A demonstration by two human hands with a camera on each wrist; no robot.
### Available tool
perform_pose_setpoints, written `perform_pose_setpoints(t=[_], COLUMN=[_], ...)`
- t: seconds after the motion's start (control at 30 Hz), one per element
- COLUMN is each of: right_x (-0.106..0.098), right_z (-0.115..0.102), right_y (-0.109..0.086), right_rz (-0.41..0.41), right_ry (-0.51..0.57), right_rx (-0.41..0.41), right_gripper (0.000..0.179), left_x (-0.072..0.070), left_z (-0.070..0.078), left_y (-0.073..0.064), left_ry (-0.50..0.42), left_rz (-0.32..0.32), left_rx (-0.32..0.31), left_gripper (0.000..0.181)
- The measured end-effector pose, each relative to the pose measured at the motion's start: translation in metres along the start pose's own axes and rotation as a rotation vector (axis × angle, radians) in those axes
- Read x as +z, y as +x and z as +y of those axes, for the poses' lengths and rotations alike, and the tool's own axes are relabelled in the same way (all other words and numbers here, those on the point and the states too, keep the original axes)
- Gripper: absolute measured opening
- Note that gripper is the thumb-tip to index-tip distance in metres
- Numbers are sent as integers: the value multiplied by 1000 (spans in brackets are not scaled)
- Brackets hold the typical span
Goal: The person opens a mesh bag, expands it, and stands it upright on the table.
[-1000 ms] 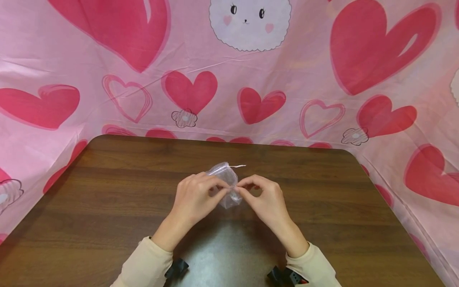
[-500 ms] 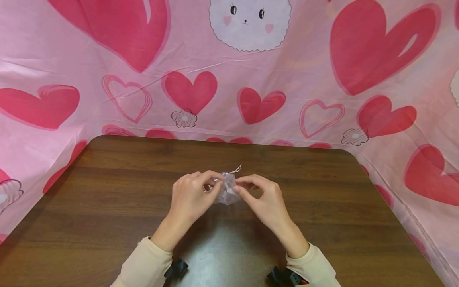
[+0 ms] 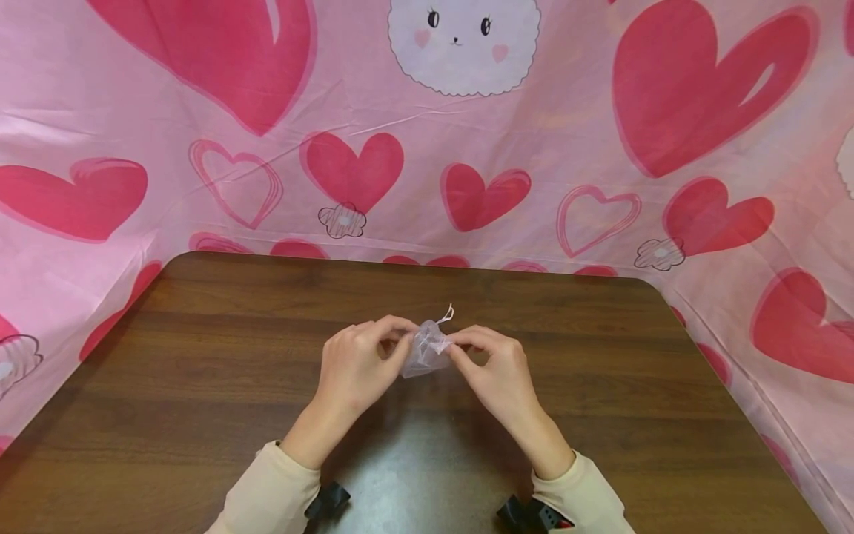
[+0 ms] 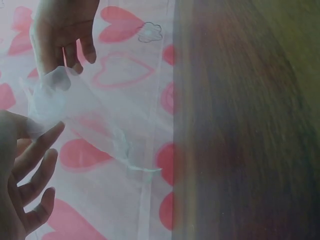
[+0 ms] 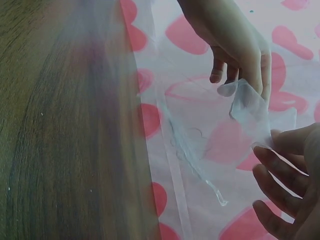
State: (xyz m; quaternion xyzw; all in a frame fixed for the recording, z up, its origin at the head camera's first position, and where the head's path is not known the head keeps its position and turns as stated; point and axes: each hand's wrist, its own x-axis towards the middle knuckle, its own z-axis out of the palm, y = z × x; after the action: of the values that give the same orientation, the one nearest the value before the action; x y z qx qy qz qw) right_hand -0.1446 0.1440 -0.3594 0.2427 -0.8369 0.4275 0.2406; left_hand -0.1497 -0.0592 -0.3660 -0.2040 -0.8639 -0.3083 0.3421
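Observation:
A small sheer whitish drawstring pouch [image 3: 425,354] is held up between both hands over the table. Thumb and index finger of my left hand [image 3: 363,360] pinch its left edge, while those of my right hand [image 3: 494,363] pinch the gathered fabric on its right. A thin white drawstring [image 3: 446,314] loops out from the pouch's far end. In the left wrist view the pouch [image 4: 90,112] spreads between the two hands, and the drawstring [image 4: 145,169] trails off it. The right wrist view shows the pouch [image 5: 247,107] with the fingers of both hands at its edges.
A brown wooden table [image 3: 220,356] lies under the hands. Behind it and at its sides hangs a pink cloth [image 3: 414,119] printed with hearts. Dark wrist-worn devices [image 3: 328,500] show by both cream sleeves [image 3: 270,489].
My hands, nearly touching a second ago, have parted slightly, the left going left. The pouch has shifted and refolded between them, and its drawstring, first pointing right, now points up and away.

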Motion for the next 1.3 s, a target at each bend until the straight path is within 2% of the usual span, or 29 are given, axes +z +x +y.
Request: perform_pose_setpoints(t=[0.3, 0.6, 0.97, 1.07, 1.3], right_x=[1, 2, 2, 2, 1], right_z=[3, 0, 1, 1, 0], right_y=[0, 1, 1, 1, 1], right_rz=[43, 33, 35, 35, 8], right_ry=[-31, -48, -49, -46, -24], right_rx=[4, 28, 33, 33, 31], right_gripper=[17, 17, 16, 17, 19], left_x=[1, 1, 0, 0, 0], left_z=[-1, -1, 1, 1, 0], left_y=[0, 1, 1, 1, 0], left_ry=[-4, -142, -108, -126, -185], left_rz=[-40, -102, -63, -75, -124], left_rx=[-3, 51, 47, 66, 134], left_gripper=[14, 14, 10, 14, 36])
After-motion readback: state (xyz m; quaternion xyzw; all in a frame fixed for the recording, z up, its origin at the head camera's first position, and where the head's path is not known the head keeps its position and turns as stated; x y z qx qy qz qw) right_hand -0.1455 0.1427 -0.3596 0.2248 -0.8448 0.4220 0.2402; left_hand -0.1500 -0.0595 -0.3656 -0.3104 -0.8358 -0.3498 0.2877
